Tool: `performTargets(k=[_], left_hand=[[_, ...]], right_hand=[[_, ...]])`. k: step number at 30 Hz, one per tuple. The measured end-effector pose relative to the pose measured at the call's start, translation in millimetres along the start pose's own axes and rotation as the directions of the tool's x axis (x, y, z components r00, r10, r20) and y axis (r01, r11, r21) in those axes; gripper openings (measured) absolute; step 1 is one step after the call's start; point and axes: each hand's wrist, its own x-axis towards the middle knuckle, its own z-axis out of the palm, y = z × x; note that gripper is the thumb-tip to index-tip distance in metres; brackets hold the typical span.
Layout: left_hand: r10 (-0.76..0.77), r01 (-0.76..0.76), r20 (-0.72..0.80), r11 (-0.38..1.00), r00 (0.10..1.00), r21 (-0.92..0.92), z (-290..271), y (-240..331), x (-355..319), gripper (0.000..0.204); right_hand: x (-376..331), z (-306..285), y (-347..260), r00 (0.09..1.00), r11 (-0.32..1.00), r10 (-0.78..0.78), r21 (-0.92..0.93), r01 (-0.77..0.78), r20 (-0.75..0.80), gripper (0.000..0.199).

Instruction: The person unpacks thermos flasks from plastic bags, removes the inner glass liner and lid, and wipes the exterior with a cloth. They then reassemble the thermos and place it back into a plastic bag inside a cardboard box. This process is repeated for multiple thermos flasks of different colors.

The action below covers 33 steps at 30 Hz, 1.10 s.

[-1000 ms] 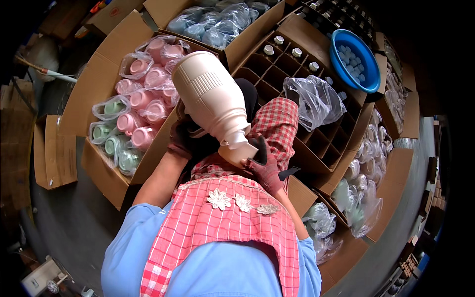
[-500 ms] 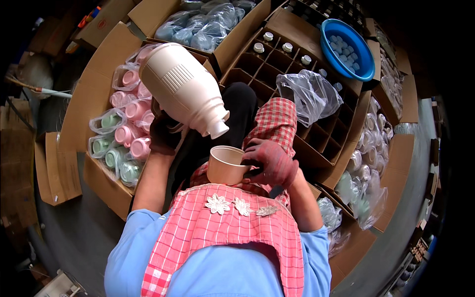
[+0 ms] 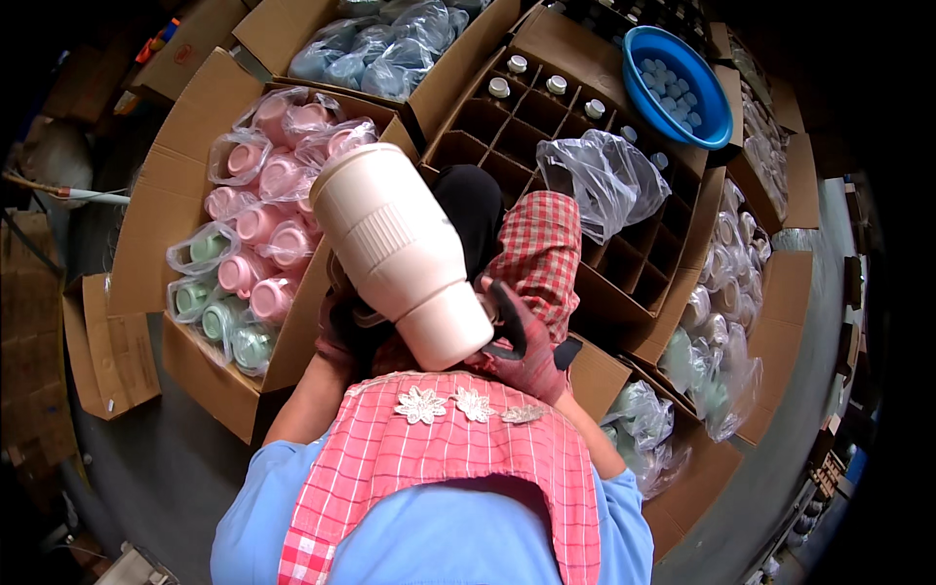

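Observation:
A cream thermos jug (image 3: pixel 385 229) with a ribbed patch on its side lies tilted over my lap, its neck end toward me. The matching cup lid (image 3: pixel 444 327) now covers the spout. My left hand (image 3: pixel 343 317), in a dark glove, is closed on the jug's handle side; the jug hides part of those fingers. Against the lid's right side is my right hand (image 3: pixel 522 346), in a reddish glove with dark fingertips, its fingers curved round the lid.
A carton of bagged pink and green jugs (image 3: pixel 258 219) stands at left, beside a carton of bluish bagged items (image 3: pixel 385 49). Ahead is a divided carton (image 3: pixel 522 117) with white-capped bottles and a clear bag (image 3: pixel 604 185). A blue basin (image 3: pixel 717 122) holds small white pieces. Bagged jugs (image 3: pixel 721 283) are at right.
The jug has swung down toward me, and the cup lid, held apart below its spout before, now sits over it. Both hands have come closer together.

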Motion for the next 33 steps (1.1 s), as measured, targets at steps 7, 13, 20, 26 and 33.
performTargets(k=[7, 13, 20, 26, 33], left_hand=[[0.029, 0.02, -0.139, 0.941, 0.99, 0.338, 2, -3, 24, 0.037], [0.17, -0.149, 0.122, 0.151, 0.978, 0.977, 33, 4, 35, 0.038], [0.539, -0.545, 0.306, 0.365, 0.785, 0.754, 37, -2, 87, 0.034], [0.59, -0.475, 0.018, 0.631, 0.807, 0.613, 27, 3, 117, 0.02], [0.44, -0.475, 0.248, 0.543, 0.863, 0.692, 77, 7, 110, 0.026]], right_hand=[[36, -7, -44, 0.869, 0.7, -0.487, -0.634, 0.328, -0.088, 0.07], [48, -14, -46, 0.811, 0.531, -0.582, -0.727, 0.436, 0.062, 0.084], [62, -34, -30, 0.905, 0.464, 0.1, 0.785, -0.41, 0.414, 0.045], [49, -52, -23, 0.932, 0.977, -0.032, 0.187, 0.106, -0.361, 0.077], [60, -45, -44, 0.85, 0.792, -0.452, -0.559, 0.244, -0.27, 0.079]])
